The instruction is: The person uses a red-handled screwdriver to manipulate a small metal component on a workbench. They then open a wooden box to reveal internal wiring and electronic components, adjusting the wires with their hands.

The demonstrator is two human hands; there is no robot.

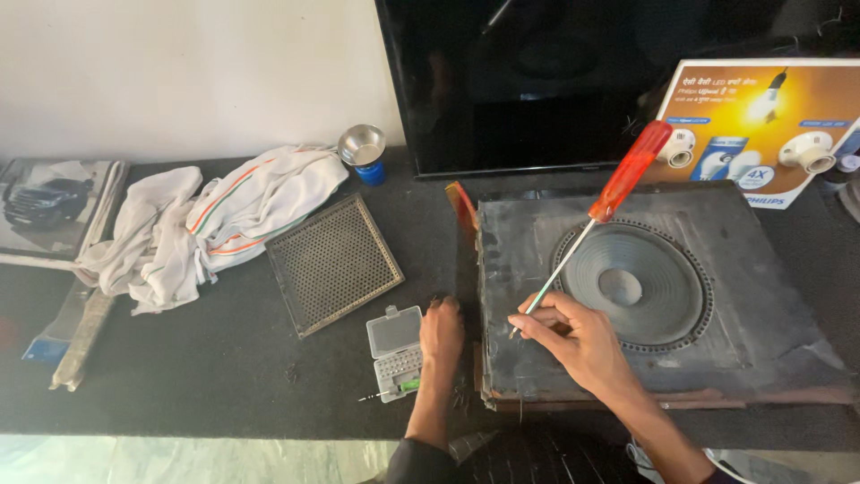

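Though beside bit case, cloth apart.

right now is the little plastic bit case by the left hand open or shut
Open: the bit case lies flat beside the left hand, clear lid folded back, rows of bits showing in the lower half.

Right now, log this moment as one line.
right hand: holds screwdriver | tip: on speaker panel | left hand: beside panel edge | bit case: open

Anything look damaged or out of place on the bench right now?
The speaker panel looks worn, with ragged edges. The mesh grille lies askew left of it, and a white cloth sits crumpled behind.
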